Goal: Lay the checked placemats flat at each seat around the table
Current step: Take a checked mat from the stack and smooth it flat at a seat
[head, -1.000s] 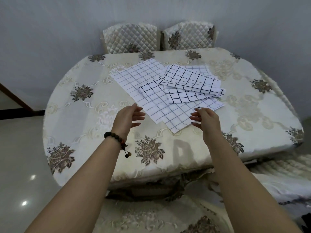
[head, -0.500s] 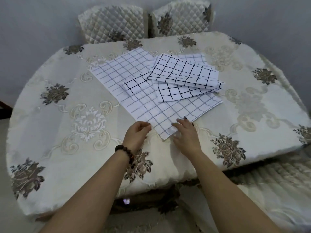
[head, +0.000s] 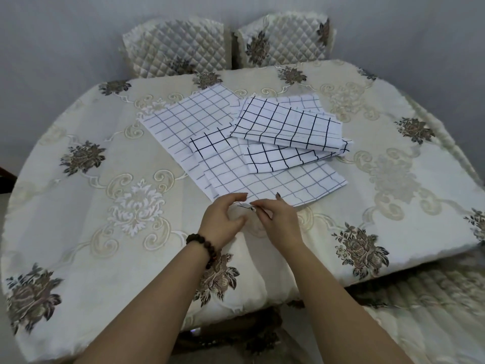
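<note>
Hands closed in since earlier: left hand (head: 223, 219), right hand (head: 279, 220) pinching placemat (head: 275, 183) near corner.

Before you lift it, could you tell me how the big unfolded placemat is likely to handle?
Probably floppy: the unfolded placemat lies thin and flat like cloth. Likely light, yet the folded placemats resting on it may slide or drag along.

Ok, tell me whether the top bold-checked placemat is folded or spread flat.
Folded. The top placemat shows doubled layers along its right edge, and it rests on the pile, not at a seat.
</note>
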Available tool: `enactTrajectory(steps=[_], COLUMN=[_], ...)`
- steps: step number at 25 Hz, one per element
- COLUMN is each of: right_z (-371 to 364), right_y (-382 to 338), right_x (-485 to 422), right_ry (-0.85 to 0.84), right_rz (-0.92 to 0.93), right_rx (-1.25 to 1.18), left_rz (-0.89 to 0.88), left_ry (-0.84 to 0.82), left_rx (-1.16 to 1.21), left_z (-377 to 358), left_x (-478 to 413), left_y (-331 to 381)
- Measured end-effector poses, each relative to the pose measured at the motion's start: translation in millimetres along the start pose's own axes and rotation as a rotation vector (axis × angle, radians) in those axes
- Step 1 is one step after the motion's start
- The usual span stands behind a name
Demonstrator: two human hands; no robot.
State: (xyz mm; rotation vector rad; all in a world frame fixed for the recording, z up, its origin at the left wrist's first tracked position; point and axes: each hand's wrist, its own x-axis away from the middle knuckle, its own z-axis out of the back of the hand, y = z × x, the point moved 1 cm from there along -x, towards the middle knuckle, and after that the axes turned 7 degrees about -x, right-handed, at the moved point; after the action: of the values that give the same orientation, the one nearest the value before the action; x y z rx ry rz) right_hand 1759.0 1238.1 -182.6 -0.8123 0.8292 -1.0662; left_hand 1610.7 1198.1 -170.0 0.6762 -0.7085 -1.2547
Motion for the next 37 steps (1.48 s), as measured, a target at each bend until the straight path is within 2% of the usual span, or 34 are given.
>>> enactTrajectory(steps=[10, 15, 22, 29, 35, 37], right_z=[23, 26, 50, 77, 81, 82], right_y=[-73, -107, -126, -129, -140, -148], right_x=[-7, -6, -8, -13, -25, -32], right_ry=[-0.003, 0.009, 0.057, 0.126, 0.123, 0.142], right_rz=[-0.001, 0.07, 0.061, 0.042, 0.054, 0.017], right_rx=[-0.243, -0.272, -0.12, 0.017, 0.075, 0.007], left_rz=[-0.096, -0.213, -0.193, -0.179, -0.118, -0.084], left_ry=[0.233, 0.235, 0.307, 0.54, 0.66, 0.681], left_rx=[-0.038, 0.054, 0.208, 0.273, 0.374, 0.418], left_z=[49, 75, 137, 223, 280, 291], left_x=[9, 19, 28, 43, 54, 54], left_y=[36, 63, 77, 78, 53, 45])
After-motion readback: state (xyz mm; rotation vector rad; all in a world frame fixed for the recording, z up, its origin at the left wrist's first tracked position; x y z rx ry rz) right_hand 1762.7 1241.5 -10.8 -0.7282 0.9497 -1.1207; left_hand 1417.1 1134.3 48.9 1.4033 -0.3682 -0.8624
